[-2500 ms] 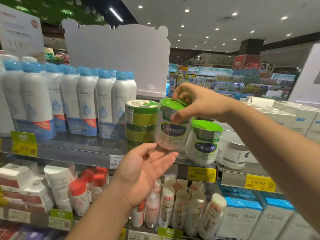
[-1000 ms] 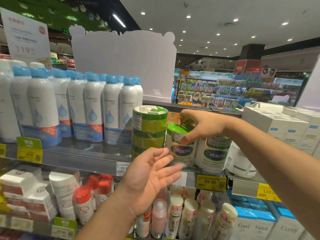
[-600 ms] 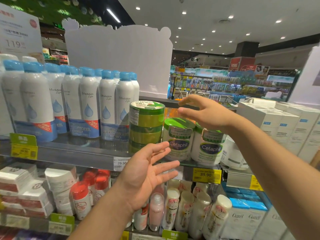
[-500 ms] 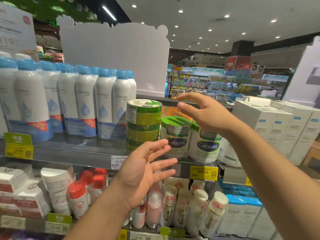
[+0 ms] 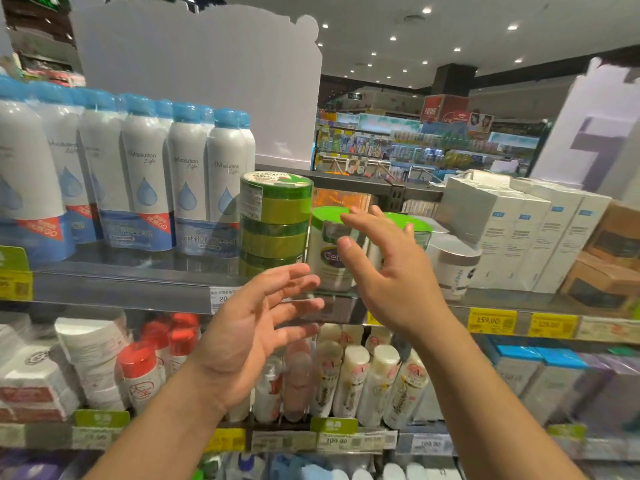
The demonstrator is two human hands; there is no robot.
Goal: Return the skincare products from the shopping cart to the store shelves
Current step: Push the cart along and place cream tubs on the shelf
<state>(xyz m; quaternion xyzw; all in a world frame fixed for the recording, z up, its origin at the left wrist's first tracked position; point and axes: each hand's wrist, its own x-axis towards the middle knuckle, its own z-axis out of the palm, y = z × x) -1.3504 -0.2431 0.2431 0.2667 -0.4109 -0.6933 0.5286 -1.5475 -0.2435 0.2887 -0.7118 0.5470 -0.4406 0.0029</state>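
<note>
A white tub with a bright green lid and a dark blue label (image 5: 327, 252) is seen standing upright on the grey metal upper shelf (image 5: 121, 284), near its front edge. Just to its left a stack of green round tins (image 5: 275, 223) is placed, and just to its right a second green-lidded white tub (image 5: 420, 230) is largely hidden behind a hand. Neither hand is closed on the tub.

The right hand (image 5: 394, 275) is held up in front of the two tubs, palm turned left, its fingers spread and only slightly bent; nothing is gripped by it. Its fingertips (image 5: 348, 220) are seen over the lid's rim, but whether they touch it cannot be told. The left hand (image 5: 252, 327) is held lower, in front of the shelf edge, palm turned up and to the right, fingers straight and fanned, with nothing held in it.

Further left on the same shelf a row of tall white spray cans with light blue caps (image 5: 187, 178) is lined up. To the right a white jar with a silver-grey lid (image 5: 457, 268) and a block of tall white cartons (image 5: 530, 233) are set. Yellow price tags (image 5: 491, 320) are fixed along the shelf edge. On the shelf below, white bottles with red caps (image 5: 138, 379) and slim cream-coloured bottles (image 5: 377, 379) are ranged.
</note>
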